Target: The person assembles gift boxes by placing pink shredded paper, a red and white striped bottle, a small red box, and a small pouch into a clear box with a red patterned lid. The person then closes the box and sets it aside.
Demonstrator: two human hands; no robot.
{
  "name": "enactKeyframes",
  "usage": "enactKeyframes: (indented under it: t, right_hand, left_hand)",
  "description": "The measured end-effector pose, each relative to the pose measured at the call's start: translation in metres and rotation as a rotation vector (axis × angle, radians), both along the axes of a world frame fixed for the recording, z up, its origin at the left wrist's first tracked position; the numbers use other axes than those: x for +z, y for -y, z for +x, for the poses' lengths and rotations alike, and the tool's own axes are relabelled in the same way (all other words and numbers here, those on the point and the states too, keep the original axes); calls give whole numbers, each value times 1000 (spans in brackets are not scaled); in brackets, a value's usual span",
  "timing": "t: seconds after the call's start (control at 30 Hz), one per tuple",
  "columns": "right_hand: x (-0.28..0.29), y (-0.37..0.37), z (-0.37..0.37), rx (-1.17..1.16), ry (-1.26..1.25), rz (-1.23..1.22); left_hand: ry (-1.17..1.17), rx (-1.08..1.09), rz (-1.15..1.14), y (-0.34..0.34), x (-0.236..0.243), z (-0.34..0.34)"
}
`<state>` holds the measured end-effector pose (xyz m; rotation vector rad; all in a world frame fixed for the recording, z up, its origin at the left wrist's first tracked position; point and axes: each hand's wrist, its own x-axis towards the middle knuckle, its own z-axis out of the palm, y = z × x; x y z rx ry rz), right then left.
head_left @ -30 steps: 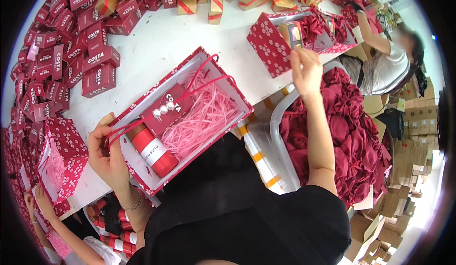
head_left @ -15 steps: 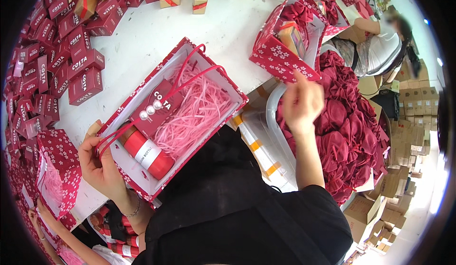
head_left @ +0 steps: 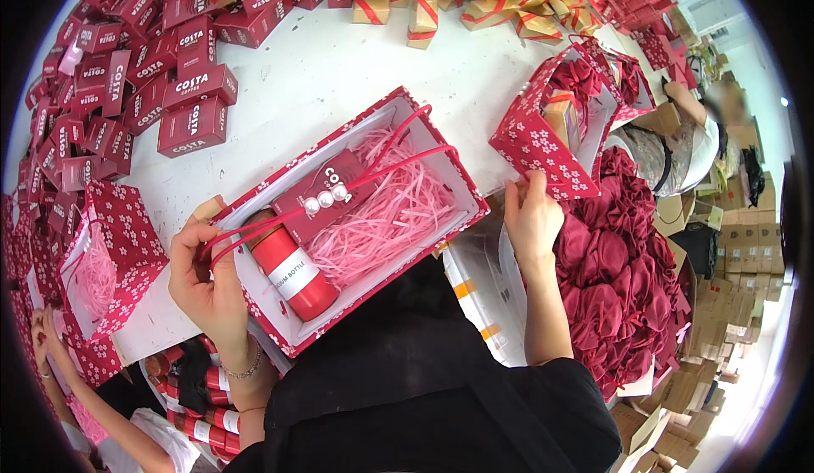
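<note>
A red gift bag (head_left: 475, 193) with white flowers lies tilted in front of me, its open side up. Inside it are a red bottle (head_left: 315, 299) with a white label, a maroon box (head_left: 320, 197) and pink shredded paper (head_left: 386, 206). Red cord handles with white pearl beads (head_left: 326, 197) cross over these. At the bag's left end, my left hand (head_left: 208, 282) grips the edge, a cord running by its fingers. My right hand (head_left: 532, 223) is at the lower corner of a second flowered gift bag (head_left: 543, 152), fingers slightly apart, holding nothing I can see.
Maroon boxes (head_left: 193, 125) are heaped at the left of the white table (head_left: 297, 74); gold boxes with red ribbon (head_left: 424, 15) line the far side. Bundled dark red cloth (head_left: 610, 261) fills a container at right. Another person's arms (head_left: 93, 388) reach in at lower left, beside a third bag (head_left: 127, 244).
The view has swung, shifting everything in the picture. My right hand has drawn slightly left, away from the second bag's side. My left hand keeps its grip on the first bag.
</note>
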<state>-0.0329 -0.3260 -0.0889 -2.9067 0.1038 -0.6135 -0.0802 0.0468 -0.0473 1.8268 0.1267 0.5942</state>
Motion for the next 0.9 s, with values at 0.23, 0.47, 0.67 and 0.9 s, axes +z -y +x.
enactKeyframes:
  t: [0.23,0.47,0.67,0.9]
  right_hand:
    - [-6,-7,-1,148,304,675]
    - [0,-15,4,280,145,156]
    - [25,-26,6,420,271,805]
    - [90,-98,56,851,4,324]
  left_hand:
    - [26,-5,-21,3,1,2]
    - [6,29,-22,2,2,-1]
    - [-19,-1,-12,2,8,1]
    - [-58,-77,15,-8,19,3]
